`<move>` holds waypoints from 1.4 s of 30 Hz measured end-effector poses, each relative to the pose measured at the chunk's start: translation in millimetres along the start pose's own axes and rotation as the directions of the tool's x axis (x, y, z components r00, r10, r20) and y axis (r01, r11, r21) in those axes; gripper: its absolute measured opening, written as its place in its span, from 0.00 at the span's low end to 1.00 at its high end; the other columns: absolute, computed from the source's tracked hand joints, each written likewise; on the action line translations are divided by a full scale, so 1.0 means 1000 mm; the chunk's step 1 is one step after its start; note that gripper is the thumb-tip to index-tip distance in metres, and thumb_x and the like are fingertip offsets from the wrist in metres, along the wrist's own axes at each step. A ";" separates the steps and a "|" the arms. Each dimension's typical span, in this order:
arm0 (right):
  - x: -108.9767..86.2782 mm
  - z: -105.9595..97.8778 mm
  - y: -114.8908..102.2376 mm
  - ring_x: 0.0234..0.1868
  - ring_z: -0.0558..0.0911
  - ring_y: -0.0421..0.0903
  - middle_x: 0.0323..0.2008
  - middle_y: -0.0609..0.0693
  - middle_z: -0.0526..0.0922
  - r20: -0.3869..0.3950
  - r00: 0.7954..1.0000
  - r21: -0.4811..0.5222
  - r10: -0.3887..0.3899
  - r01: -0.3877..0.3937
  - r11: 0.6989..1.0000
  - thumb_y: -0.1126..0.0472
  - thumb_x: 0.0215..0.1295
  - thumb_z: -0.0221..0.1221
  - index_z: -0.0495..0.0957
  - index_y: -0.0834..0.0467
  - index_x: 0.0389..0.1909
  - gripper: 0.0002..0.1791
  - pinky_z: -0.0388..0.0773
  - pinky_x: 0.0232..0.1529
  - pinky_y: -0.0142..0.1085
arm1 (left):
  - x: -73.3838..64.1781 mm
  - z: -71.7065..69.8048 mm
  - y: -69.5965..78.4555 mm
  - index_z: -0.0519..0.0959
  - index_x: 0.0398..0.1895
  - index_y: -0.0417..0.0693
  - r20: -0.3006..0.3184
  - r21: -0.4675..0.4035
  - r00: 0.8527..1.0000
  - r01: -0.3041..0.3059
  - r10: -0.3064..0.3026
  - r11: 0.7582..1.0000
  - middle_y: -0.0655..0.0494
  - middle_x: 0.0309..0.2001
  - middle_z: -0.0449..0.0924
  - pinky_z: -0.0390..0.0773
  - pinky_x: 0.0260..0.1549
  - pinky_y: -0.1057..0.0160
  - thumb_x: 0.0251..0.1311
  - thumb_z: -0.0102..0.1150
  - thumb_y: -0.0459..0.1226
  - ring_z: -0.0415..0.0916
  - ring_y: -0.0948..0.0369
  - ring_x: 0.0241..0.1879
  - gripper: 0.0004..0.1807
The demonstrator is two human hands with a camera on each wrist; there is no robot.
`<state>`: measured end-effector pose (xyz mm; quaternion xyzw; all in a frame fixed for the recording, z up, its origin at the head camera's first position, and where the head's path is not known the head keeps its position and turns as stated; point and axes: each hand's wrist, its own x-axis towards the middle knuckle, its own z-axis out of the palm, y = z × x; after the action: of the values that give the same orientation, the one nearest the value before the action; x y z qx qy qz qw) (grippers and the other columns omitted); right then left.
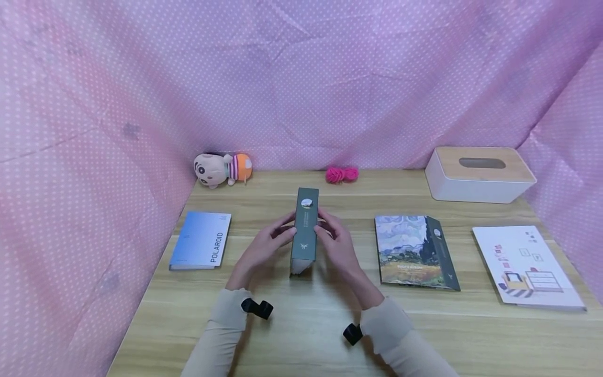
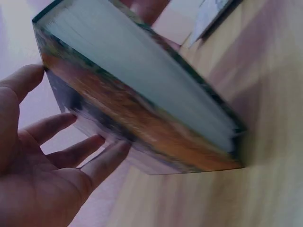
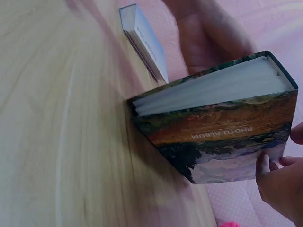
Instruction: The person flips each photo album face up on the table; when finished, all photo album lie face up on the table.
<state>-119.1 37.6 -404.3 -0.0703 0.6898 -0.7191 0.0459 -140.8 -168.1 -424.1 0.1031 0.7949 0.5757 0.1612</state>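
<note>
A thick photo album (image 1: 305, 225) stands on edge mid-table, its dark green spine facing up and its page edges toward me. My left hand (image 1: 263, 247) presses its left cover with spread, nearly straight fingers (image 2: 110, 158). On the opposite cover, the fingertips of my right hand (image 1: 340, 248) touch near the spine. The right wrist view shows "PHOTO ALBUM" printed over a painted landscape on the album (image 3: 222, 137). Its lower edge is right at the wood. Both thumbs lie on the covers, so the album is held between the two hands.
A blue Polaroid album (image 1: 200, 241) lies left. On the right are another painted photo album (image 1: 407, 251) and a white illustrated album (image 1: 527, 267). Along the back are a plush toy (image 1: 221, 170), pink yarn (image 1: 341, 174) and a tissue box (image 1: 480, 173). Pink dotted cloth (image 1: 301, 84) hangs around the table.
</note>
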 end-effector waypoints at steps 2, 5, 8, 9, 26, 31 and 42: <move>0.002 0.004 0.005 0.63 0.71 0.54 0.65 0.55 0.67 0.012 1.000 0.012 -0.003 0.002 1.000 0.66 0.70 0.52 0.63 0.57 0.69 0.27 0.67 0.66 0.48 | -0.001 -0.004 0.005 0.57 0.73 0.61 -0.012 0.004 1.000 0.002 -0.002 1.000 0.55 0.72 0.60 0.67 0.64 0.49 0.69 0.51 0.46 0.62 0.52 0.68 0.31; 0.006 0.008 0.017 0.64 0.70 0.52 0.66 0.51 0.67 0.018 1.000 0.026 -0.010 0.010 1.000 0.62 0.71 0.53 0.64 0.51 0.69 0.26 0.65 0.67 0.48 | -0.004 -0.010 0.013 0.59 0.72 0.63 -0.035 0.035 0.999 -0.010 0.011 0.999 0.56 0.71 0.61 0.68 0.63 0.48 0.67 0.54 0.45 0.63 0.52 0.67 0.31; 0.009 0.012 0.025 0.65 0.69 0.51 0.67 0.49 0.66 0.026 0.999 0.022 -0.031 0.030 0.999 0.59 0.71 0.53 0.64 0.48 0.70 0.27 0.65 0.67 0.48 | -0.006 -0.014 0.020 0.61 0.71 0.65 -0.056 0.079 0.998 -0.026 0.030 0.997 0.58 0.70 0.63 0.68 0.62 0.46 0.66 0.56 0.47 0.64 0.51 0.67 0.31; 0.010 0.013 0.026 0.66 0.69 0.50 0.67 0.48 0.66 0.029 0.999 0.026 -0.032 0.031 0.999 0.58 0.71 0.53 0.64 0.48 0.70 0.27 0.66 0.67 0.47 | -0.007 -0.015 0.022 0.61 0.71 0.66 -0.061 0.094 0.997 -0.032 0.038 0.995 0.58 0.70 0.63 0.69 0.62 0.46 0.65 0.56 0.47 0.64 0.50 0.67 0.31; 0.008 0.027 0.033 0.71 0.62 0.50 0.70 0.51 0.62 0.152 0.988 0.011 0.023 -0.025 1.000 0.56 0.73 0.49 0.58 0.50 0.72 0.28 0.57 0.71 0.48 | -0.015 -0.031 0.024 0.60 0.72 0.61 -0.122 0.206 0.992 -0.015 0.041 0.978 0.55 0.72 0.59 0.73 0.58 0.46 0.67 0.53 0.46 0.66 0.48 0.66 0.30; 0.013 0.034 0.053 0.71 0.62 0.50 0.70 0.49 0.61 0.152 0.988 -0.016 0.021 -0.019 1.000 0.53 0.72 0.50 0.59 0.44 0.71 0.28 0.61 0.69 0.50 | -0.015 -0.035 0.024 0.60 0.72 0.55 -0.138 0.276 0.988 -0.028 0.068 0.961 0.51 0.71 0.60 0.77 0.54 0.49 0.67 0.54 0.46 0.68 0.47 0.64 0.32; 0.011 0.044 0.050 0.71 0.61 0.56 0.72 0.56 0.57 0.183 0.975 -0.230 0.124 -0.080 0.970 0.45 0.69 0.53 0.57 0.46 0.73 0.34 0.62 0.68 0.51 | -0.023 -0.049 0.020 0.62 0.71 0.57 -0.123 0.380 0.990 -0.013 0.065 0.925 0.46 0.71 0.59 0.80 0.49 0.49 0.64 0.55 0.54 0.68 0.44 0.63 0.34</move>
<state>-123.8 -9.4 -451.7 -0.1099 0.7602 -0.6242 0.1426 -138.5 -212.7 -387.7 0.1095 0.8978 0.4202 0.0734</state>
